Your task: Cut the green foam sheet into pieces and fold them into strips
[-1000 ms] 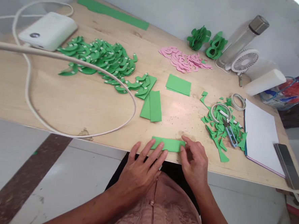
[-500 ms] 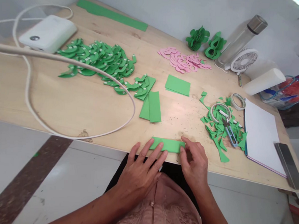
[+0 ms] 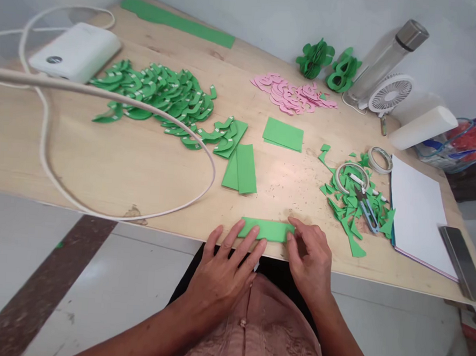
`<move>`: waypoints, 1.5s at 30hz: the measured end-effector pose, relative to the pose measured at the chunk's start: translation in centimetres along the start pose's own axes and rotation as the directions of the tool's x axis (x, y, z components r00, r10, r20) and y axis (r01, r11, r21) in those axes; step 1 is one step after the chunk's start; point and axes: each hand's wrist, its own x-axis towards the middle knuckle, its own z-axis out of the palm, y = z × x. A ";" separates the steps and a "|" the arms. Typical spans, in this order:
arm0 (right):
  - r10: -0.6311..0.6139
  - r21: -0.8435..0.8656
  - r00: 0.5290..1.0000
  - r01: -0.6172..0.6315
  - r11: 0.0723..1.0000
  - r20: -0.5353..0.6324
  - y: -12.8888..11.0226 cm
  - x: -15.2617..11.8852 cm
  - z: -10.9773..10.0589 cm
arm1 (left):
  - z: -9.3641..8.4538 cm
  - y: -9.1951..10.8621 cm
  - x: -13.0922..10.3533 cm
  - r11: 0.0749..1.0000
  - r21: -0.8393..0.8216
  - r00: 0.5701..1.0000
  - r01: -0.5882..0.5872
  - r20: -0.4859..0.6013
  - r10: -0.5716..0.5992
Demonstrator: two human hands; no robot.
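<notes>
A folded green paper strip [image 3: 270,230] lies at the table's front edge between my hands. My left hand [image 3: 226,268] is spread, its fingertips resting on the strip's left part and lower edge. At the strip's right end, my right hand [image 3: 310,256] pinches the paper between thumb and index finger. Beyond the strip are two overlapping folded green pieces [image 3: 246,169] and another green rectangle [image 3: 283,134]. Many curved green cut-outs [image 3: 166,96] with small white marks are heaped at the left.
Pink cut-outs [image 3: 287,95] lie further back. Green scraps [image 3: 351,206] with tape rolls and blue snips [image 3: 367,210] are at right, beside white paper [image 3: 417,216] and a phone [image 3: 462,263]. A white cable [image 3: 47,134] loops across the left from a white device [image 3: 76,51].
</notes>
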 end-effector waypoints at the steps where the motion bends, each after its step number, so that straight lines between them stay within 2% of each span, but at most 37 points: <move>1: 0.002 0.000 1.000 -0.002 1.000 0.001 0.0 0.0 0.0 | 0.0 0.0 0.0 1.000 0.000 1.000 -0.001 -0.001 0.001; 45: -0.005 -0.004 1.000 0.006 1.000 0.005 0.1 0.0 0.0 | 0.1 0.0 -0.2 1.000 0.001 1.000 0.004 -0.004 -0.004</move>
